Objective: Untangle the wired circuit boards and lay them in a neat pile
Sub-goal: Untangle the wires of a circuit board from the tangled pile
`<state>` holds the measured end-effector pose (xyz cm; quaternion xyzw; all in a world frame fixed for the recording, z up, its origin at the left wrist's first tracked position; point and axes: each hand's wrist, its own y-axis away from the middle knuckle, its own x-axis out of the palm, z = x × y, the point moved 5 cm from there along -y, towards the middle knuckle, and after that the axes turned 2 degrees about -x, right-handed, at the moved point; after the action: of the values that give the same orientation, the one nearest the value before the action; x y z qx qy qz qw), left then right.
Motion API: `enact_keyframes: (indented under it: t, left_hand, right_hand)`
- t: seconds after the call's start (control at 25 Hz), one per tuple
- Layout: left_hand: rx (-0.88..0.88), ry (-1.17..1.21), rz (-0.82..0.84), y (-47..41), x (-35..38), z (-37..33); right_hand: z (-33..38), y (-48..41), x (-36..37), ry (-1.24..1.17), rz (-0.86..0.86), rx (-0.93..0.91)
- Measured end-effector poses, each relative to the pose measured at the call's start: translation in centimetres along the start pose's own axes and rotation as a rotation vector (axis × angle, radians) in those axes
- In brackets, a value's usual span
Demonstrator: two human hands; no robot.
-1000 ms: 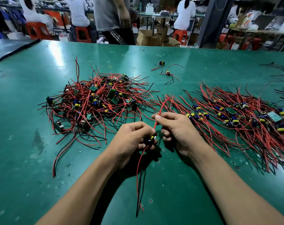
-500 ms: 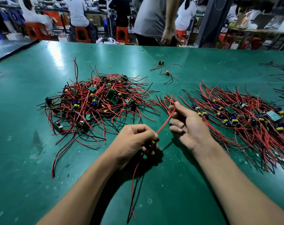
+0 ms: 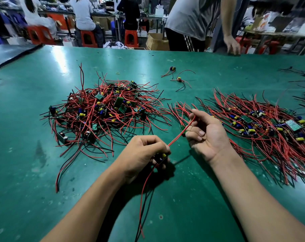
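My left hand [image 3: 144,152] grips a small circuit board [image 3: 161,157] with a yellow part; red and black wires hang from it toward me. One red wire [image 3: 180,132] runs taut from that board up to my right hand [image 3: 206,135], which holds the wire's far end between thumb and index finger, palm turned up. A tangled heap of boards and wires [image 3: 104,112] lies left of centre on the green table [image 3: 34,172]. To the right spreads a laid-out pile of boards [image 3: 263,124] with the wires fanned toward me.
Two loose wired boards [image 3: 178,79] lie further back in the middle. More black wires [image 3: 303,95] sit at the far right edge. A person in a grey shirt [image 3: 191,20] stands at the table's far side; others sit on red stools behind.
My right hand slid along the red wire up and to the right, stretching it straight and turning palm-up. The left hand stayed put with the board. The standing person walked to the right.
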<state>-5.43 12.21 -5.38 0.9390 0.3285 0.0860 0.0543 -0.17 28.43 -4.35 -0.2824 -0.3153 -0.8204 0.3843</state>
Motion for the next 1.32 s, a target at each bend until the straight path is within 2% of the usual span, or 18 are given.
enact_keyframes:
  t: [0.16,0.36,0.6,0.72,0.88,0.92,1.0,1.12,1.24,1.32]
  left_hand:
    - [0.000,0.029,0.012,-0.2,-0.2,0.2]
    - [-0.020,0.109,-0.024,-0.4,-0.3,0.3]
    - [-0.127,0.384,-0.063,-0.6,-0.1,0.1]
    - [-0.108,0.407,-0.083,-0.8,-0.3,0.1]
    - [-0.096,0.441,-0.078,-1.1,-0.7,0.2]
    - [-0.099,0.442,-0.071,-1.1,-0.7,0.3]
    - [-0.100,0.418,-0.057,-1.2,-0.7,0.3]
    - [-0.115,0.387,-0.070,-1.3,-0.7,0.4]
    - [-0.129,0.364,-0.063,-1.4,-0.6,0.4]
    - [-0.126,0.347,-0.060,-1.6,-0.7,0.5]
  right_hand:
    - [0.0,0.2,-0.1,-0.044,-0.004,0.048]
    - [0.1,0.2,0.0,0.166,-0.009,-0.024]
    - [-0.1,0.4,0.1,0.349,-0.017,-0.112]
    - [-0.2,0.7,0.7,0.641,0.027,-0.283]
    - [-2.4,1.5,2.0,1.195,0.105,-0.519]
    - [-2.5,1.4,2.0,1.244,0.092,-0.580]
    - [-1.6,1.3,1.7,1.239,0.020,-0.681]
    - [1.5,1.2,0.2,1.341,-0.239,-0.827]
    - [2.4,1.2,-1.2,1.674,-0.453,-0.797]
    - [1.0,1.3,-0.5,1.920,-0.437,-0.851]
